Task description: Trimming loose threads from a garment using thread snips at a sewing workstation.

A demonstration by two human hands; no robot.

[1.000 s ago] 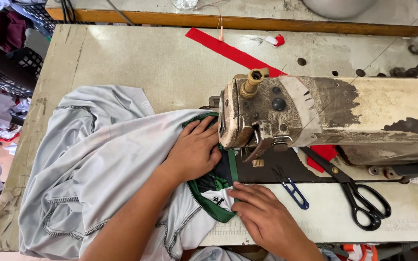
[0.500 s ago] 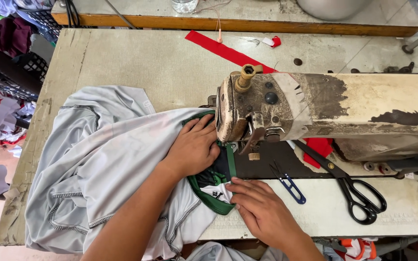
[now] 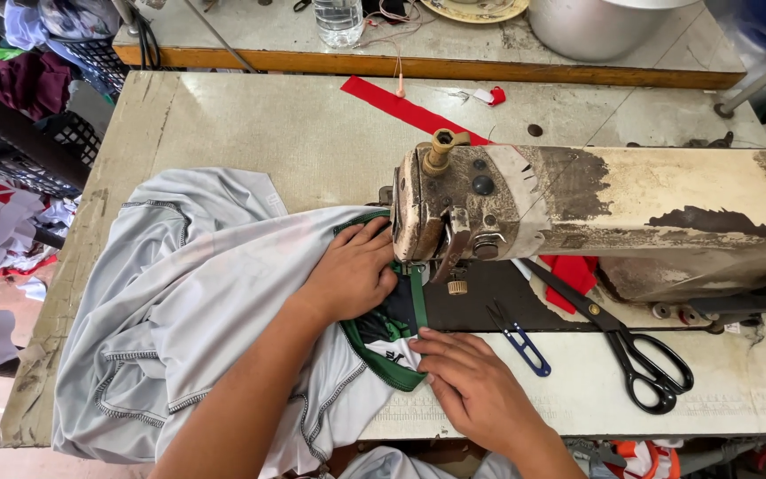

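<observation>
A light grey garment with a green collar band lies spread on the worn sewing table. My left hand presses flat on the grey cloth right beside the head of the old cream sewing machine. My right hand rests on the table's front edge, its fingertips pinching down the green collar just in front of the needle area. The needle itself is hidden behind the machine head.
Black-handled scissors and blue thread snips lie on the table right of my right hand. A red fabric strip lies at the back. Behind the table stand a bottle and a metal pot. Clothes pile at the left.
Both hands stay on the collar and cloth. The view has shifted slightly, and the green collar has fed a little under the machine head.
</observation>
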